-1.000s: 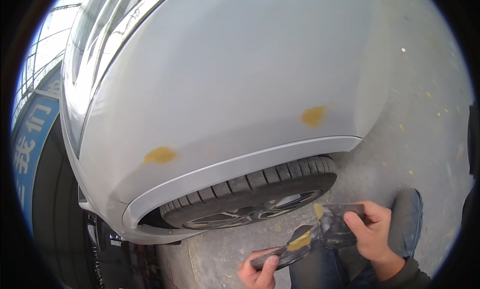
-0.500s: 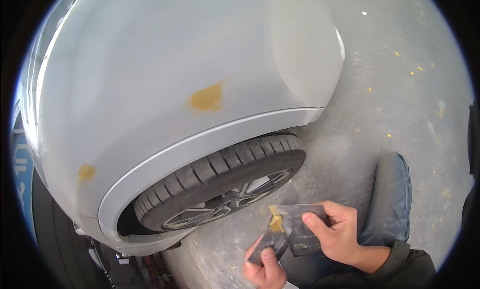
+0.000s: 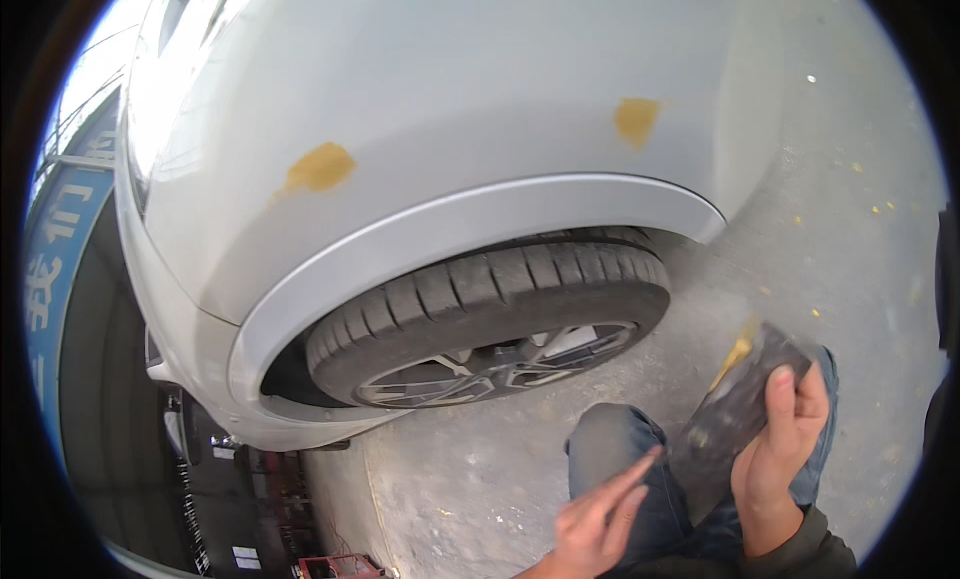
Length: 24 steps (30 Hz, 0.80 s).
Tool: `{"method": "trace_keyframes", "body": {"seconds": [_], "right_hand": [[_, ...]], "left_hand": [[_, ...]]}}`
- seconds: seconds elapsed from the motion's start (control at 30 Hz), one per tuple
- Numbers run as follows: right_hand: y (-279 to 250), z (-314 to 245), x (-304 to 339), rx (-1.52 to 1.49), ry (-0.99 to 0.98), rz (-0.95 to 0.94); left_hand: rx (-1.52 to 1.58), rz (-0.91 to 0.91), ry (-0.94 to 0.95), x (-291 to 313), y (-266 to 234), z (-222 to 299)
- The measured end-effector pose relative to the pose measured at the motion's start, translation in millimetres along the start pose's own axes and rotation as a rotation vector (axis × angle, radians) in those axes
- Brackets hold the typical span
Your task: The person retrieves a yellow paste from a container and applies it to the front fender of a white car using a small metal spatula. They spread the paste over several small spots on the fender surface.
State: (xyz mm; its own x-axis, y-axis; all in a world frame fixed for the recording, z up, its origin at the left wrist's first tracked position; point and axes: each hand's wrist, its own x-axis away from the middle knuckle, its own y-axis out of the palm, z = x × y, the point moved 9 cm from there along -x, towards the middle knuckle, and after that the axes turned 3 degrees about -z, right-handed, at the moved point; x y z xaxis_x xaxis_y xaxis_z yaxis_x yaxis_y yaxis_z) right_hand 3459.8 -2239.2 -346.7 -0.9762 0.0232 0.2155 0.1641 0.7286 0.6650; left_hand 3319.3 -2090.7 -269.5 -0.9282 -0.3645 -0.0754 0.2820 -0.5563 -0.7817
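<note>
My right hand grips a dark, flat putty spreader at the lower right, thumb across its face. Yellow putty clings along the spreader's upper left edge, blurred by motion. Left of it, my left hand has fingers and thumb pinched at the lower end of the dark plates, where a second spreader seems to overlap the first; blur hides their boundary. Ahead is a silver car's body panel with two yellow putty patches, one left and one right, above the wheel arch.
Below the arch trim sits a tyre with a spoked wheel. My jeans-clad knee is close to the wheel. Yellow specks dot the grey floor. A red object stands at the bottom left, and a blue sign farther left.
My view has shifted left along the car, bringing another putty patch into clear sight. Both hands have moved right with the spreaders, and the right one has tilted upward.
</note>
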Motion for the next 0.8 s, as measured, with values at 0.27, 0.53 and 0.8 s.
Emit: {"method": "trace_keyframes", "body": {"seconds": [0.27,0.53,0.8], "right_hand": [[55,3,29,-0.1,0.17,-0.963],[63,29,48,0.323,0.153,-1.198],[58,29,35,0.522,0.106,-1.096]], "left_hand": [[0.487,0.086,-0.416,19,-22,-51],[0.564,0.293,-0.375,33,-58,-55],[0.602,0.28,-0.318,44,-68,-59]]}}
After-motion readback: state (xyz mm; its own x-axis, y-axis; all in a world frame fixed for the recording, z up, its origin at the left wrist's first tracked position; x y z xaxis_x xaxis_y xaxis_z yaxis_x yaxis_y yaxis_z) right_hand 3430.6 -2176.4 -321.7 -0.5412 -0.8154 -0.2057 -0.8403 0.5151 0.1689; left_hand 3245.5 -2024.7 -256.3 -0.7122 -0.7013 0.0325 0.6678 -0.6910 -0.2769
